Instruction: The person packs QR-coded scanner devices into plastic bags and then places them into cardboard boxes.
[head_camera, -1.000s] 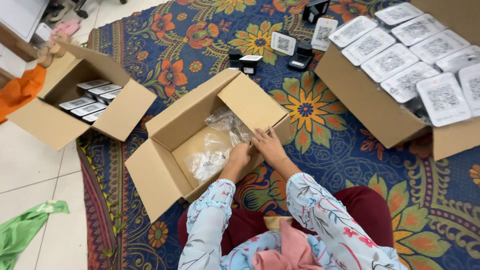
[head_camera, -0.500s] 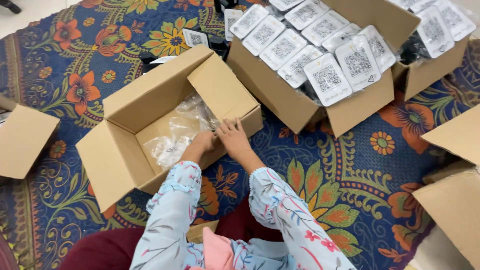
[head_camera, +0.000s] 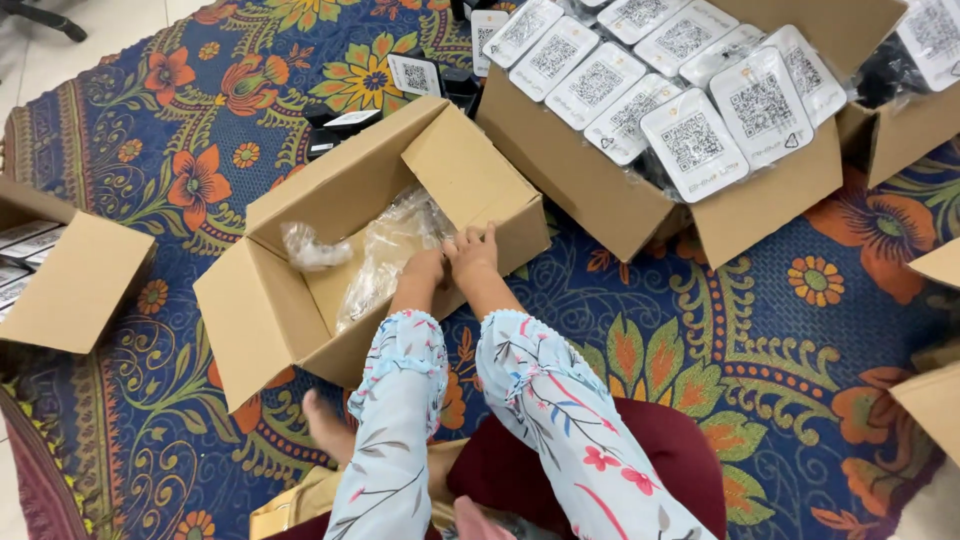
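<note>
The right hand (head_camera: 474, 252) rests on the near wall of the open cardboard box (head_camera: 300, 300), fingers spread. The left hand (head_camera: 425, 268) reaches inside, its fingers hidden, touching clear plastic wrap (head_camera: 385, 250) (crumpled). The box sits on a floral rug (head_camera: 200, 150).

Sleeves: pale blue fabric, pink and red floral print, frilled cuffs.
Lower garment: dark maroon cloth.
Hands: bare, ringless.
</note>
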